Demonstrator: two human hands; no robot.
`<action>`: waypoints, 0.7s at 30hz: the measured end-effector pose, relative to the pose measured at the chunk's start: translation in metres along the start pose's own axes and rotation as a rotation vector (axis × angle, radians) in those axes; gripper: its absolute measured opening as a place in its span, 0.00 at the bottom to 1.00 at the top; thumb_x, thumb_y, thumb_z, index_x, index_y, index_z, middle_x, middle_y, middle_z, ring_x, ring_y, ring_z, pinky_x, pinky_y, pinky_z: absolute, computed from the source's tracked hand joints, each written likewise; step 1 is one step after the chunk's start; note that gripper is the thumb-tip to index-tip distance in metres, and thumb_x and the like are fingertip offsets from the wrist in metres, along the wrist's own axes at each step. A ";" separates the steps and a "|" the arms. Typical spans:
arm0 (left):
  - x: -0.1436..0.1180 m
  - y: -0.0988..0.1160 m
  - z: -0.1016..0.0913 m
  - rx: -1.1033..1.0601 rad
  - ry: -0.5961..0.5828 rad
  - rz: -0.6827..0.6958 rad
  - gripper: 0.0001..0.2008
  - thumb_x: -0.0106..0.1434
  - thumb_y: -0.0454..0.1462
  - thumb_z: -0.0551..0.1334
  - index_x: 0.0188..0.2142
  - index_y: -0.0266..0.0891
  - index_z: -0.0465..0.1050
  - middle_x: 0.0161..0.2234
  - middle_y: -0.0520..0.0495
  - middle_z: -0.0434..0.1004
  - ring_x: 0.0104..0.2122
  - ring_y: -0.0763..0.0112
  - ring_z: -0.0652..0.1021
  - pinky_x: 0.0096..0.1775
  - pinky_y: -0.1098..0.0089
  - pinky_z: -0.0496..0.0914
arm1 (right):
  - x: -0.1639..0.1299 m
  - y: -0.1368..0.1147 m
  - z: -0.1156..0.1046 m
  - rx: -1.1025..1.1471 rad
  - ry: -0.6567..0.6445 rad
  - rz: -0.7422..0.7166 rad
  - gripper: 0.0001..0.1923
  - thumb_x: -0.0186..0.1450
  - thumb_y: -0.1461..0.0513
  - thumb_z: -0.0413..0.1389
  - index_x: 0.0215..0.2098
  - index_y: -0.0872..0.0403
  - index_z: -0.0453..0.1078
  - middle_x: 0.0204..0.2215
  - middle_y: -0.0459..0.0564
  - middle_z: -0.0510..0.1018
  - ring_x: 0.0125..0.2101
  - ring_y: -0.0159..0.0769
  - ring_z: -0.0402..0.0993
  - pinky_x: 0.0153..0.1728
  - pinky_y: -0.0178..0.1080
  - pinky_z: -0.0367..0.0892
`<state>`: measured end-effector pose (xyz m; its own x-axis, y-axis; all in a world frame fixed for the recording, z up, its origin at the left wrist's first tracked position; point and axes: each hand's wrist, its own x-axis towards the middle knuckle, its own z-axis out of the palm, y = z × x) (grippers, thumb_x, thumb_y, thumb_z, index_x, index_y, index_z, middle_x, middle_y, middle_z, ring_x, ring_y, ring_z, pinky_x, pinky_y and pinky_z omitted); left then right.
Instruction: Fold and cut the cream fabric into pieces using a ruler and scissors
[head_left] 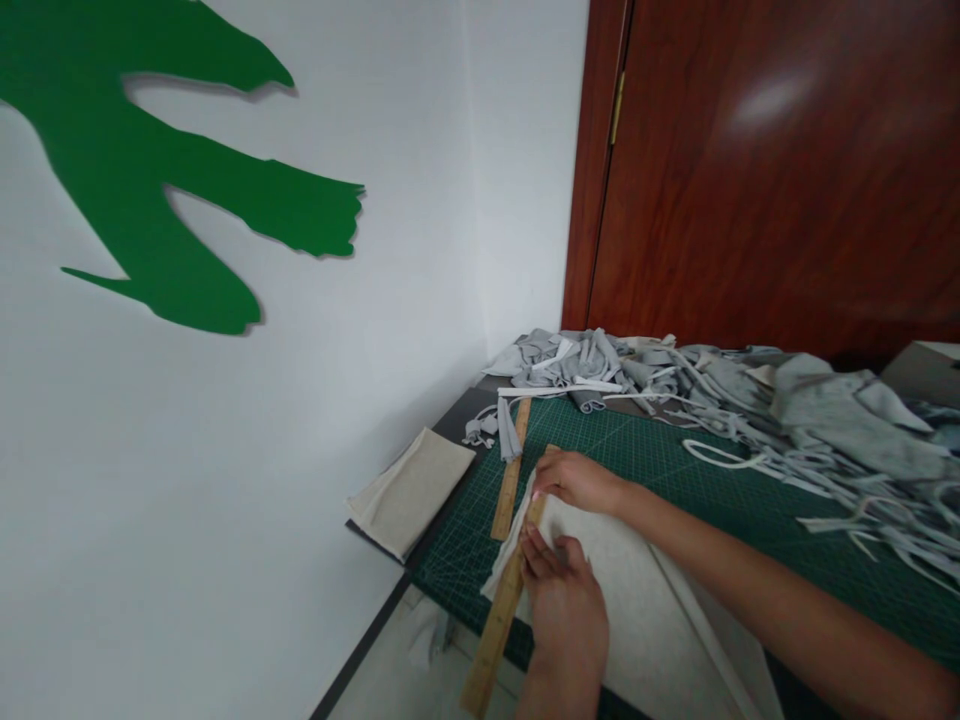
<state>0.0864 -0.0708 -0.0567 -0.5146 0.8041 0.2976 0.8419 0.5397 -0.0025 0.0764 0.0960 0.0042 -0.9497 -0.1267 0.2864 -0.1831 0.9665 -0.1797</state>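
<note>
A wooden ruler (496, 630) lies along the left edge of a cream fabric piece (637, 600), its near end jutting past the table. My left hand (568, 595) rests on ruler and fabric, fingers stretched out and thumb apart. Farther up, my right hand (577, 482) is closed beside the ruler's far part, fingertips down at the fabric edge. Whatever those fingers hold, if anything, is hidden. A narrow strip of the fabric shows to the left of the ruler. Beneath lies a green gridded cutting mat (637, 440).
A second wooden ruler (506, 500) lies left of the fabric. Folded cream cloth (412, 490) sits at the table's left edge by the wall. Grey fabric scraps (585, 360) and tangled strips (795, 475) pile along the back and right. A grey box (922, 375) stands far right.
</note>
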 end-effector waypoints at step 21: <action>0.000 0.000 0.002 -0.015 -0.029 -0.002 0.15 0.63 0.34 0.60 0.48 0.29 0.73 0.53 0.20 0.67 0.54 0.37 0.69 0.47 0.51 0.69 | 0.013 -0.009 0.000 -0.331 -0.082 -0.103 0.12 0.68 0.65 0.50 0.32 0.54 0.74 0.33 0.50 0.75 0.36 0.37 0.65 0.35 0.38 0.56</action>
<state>0.0860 -0.0698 -0.0586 -0.5203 0.8103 0.2697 0.8432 0.5375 0.0120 0.0652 0.0857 0.0092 -0.9503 -0.2317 0.2081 -0.1994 0.9660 0.1648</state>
